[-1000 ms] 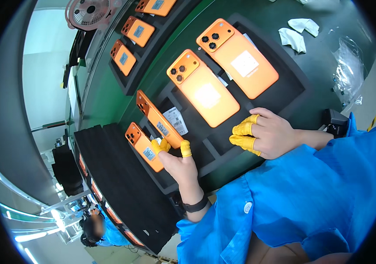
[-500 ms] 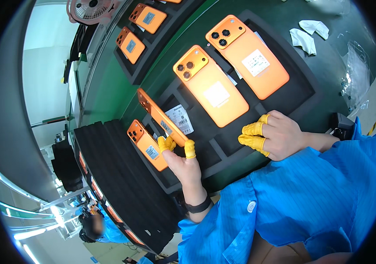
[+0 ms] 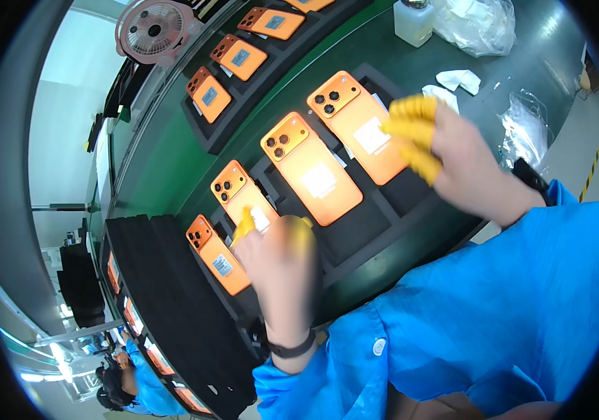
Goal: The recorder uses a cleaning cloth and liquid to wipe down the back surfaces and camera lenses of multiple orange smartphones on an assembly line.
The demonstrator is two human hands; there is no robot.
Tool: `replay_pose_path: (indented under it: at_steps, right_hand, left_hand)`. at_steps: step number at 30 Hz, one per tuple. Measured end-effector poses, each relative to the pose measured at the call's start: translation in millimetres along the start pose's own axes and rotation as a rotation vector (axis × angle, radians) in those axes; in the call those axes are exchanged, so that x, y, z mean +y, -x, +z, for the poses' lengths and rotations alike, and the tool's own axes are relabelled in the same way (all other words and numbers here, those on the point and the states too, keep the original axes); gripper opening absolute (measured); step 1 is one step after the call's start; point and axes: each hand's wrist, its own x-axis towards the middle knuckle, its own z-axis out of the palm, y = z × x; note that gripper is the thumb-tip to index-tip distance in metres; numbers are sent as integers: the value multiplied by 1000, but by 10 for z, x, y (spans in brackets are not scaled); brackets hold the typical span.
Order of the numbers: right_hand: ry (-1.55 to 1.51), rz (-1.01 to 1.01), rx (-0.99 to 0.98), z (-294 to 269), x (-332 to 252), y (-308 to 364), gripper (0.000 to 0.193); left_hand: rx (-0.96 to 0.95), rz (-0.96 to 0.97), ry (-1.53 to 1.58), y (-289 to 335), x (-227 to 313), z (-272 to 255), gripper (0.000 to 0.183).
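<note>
Several orange smartphones lie backs up in a black foam tray, each with a label on its back. My left hand [image 3: 275, 262], blurred and in yellow finger cots, is over the lower end of the second phone from the left [image 3: 242, 192], its fingers apart. Beside it, the leftmost phone [image 3: 208, 241] lies in its slot. A larger phone [image 3: 296, 143] rests untouched between my hands. My right hand [image 3: 453, 154], also in yellow finger cots, reaches over the rightmost phone [image 3: 341, 112] with fingers spread; whether they touch it I cannot tell.
Another foam tray [image 3: 212, 143] with orange phones lies beyond. Stacked black trays [image 3: 166, 308] stand at left. A pink fan [image 3: 154, 31], a bottle [image 3: 413, 24], clear plastic bags [image 3: 524, 133] and white cloth pieces [image 3: 459, 80] are around. A person in blue [image 3: 149, 381] is at lower left.
The phone that was tilted up in my left hand now lies flat in the tray. My right hand has moved up and away from the tray's near edge to the rightmost phone.
</note>
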Motion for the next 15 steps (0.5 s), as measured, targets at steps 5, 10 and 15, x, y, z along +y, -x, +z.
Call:
replay_pose_path:
  at_steps: [5, 10, 15]
  right_hand:
    - [159, 289, -266, 353, 341, -286, 39]
    - [225, 381, -338, 506, 377, -292, 50]
    - [210, 535, -438, 416, 296, -406, 50]
  left_hand:
    - [-238, -196, 92, -328, 153, 297, 41]
    - [-172, -369, 281, -357, 107, 503, 32]
    - [-199, -330, 241, -404, 89, 560, 35]
